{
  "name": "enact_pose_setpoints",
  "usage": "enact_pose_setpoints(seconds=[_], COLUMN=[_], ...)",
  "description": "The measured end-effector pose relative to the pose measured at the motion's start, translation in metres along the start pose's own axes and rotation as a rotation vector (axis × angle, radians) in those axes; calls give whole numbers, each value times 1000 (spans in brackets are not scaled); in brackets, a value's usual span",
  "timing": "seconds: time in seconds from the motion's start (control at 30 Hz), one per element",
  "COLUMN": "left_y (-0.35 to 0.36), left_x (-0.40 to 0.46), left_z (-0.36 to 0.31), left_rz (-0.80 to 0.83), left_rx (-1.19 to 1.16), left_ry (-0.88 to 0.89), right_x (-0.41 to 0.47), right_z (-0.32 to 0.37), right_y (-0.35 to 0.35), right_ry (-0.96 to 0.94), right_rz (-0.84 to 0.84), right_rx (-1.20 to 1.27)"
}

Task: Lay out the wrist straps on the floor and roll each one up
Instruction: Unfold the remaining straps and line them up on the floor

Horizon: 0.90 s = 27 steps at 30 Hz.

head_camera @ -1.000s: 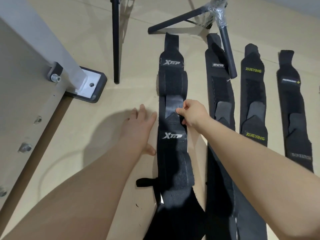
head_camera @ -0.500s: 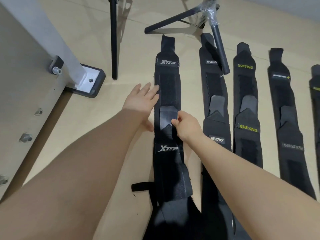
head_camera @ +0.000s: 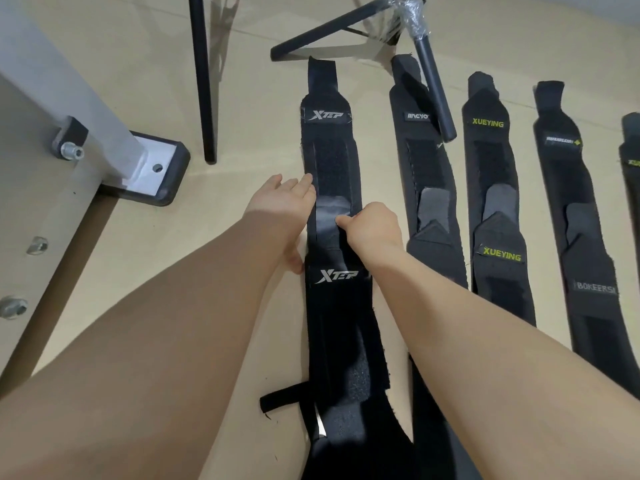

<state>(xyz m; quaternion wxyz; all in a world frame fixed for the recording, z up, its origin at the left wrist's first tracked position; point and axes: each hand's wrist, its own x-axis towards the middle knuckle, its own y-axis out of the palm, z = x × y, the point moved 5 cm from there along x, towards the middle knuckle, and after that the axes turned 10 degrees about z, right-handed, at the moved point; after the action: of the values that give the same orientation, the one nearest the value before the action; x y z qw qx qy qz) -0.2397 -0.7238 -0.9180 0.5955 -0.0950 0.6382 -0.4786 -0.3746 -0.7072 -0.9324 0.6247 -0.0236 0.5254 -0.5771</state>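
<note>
A long black XTEP wrist strap (head_camera: 330,157) lies flat on the beige floor, running away from me. My left hand (head_camera: 282,206) lies flat with straight fingers against the strap's left edge. My right hand (head_camera: 372,226) has curled fingers and pinches the grey tab in the strap's middle. To the right lie more black straps side by side: one with a grey label (head_camera: 424,174), a XUEYING strap (head_camera: 495,188), a BOKEERSI strap (head_camera: 575,209), and a further strap (head_camera: 632,161) cut off by the right edge.
A white table leg with a black foot plate (head_camera: 152,174) stands at the left. A thin black pole (head_camera: 204,77) and a black tripod-like frame (head_camera: 346,26) stand at the back, one leg (head_camera: 436,95) resting over the second strap.
My left hand slid forward along the strap's left edge, then settled beside the grey tab. My right hand stayed on the tab. The view shifted slightly.
</note>
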Motion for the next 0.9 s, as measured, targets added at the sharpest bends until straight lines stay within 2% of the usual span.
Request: enact_pose_setpoints(seconds=[0.1, 0.13, 0.2, 0.23, 0.27, 0.4, 0.5, 0.6, 0.67, 0.73, 0.83, 0.9], left_y=[-2, -3, -4, -4, -4, -5, -13, -15, -10, -7, -7, -1], left_x=[0, 1, 2, 2, 1, 3, 4, -1, -7, -15, -36, -49], left_z=[-2, -2, -1, -1, -1, -3, -18, -19, -14, -12, -26, -35], left_rz=[-10, -13, 12, 24, 36, 44, 51, 53, 11, -53, -140, -185], left_rx=[-4, -19, -27, -29, -33, 14, 143, 210, 142, 69, 14, -63], left_ry=[4, 0, -13, -18, -22, -65, -124, -213, -264, -304, -318, -332], right_x=[-7, -14, -33, -40, -45, -46, -40, -51, -72, -94, -117, -132], right_z=[6, 12, 23, 21, 16, 3, 14, 6, -18, -50, -94, -112], right_y=[-8, -9, 2, 10, 15, 20, 12, 2, -6, -7, 7, 18], right_ry=[-32, -129, -438, -562, -602, -468, -411, -439, -487, -439, -246, -208], right_rz=[-64, -119, -168, -144, -111, -77, -14, 105, 39, -7, 125, 159], right_rx=[-129, -298, -648, -754, -800, -858, -778, -652, -434, -163, 33, 81])
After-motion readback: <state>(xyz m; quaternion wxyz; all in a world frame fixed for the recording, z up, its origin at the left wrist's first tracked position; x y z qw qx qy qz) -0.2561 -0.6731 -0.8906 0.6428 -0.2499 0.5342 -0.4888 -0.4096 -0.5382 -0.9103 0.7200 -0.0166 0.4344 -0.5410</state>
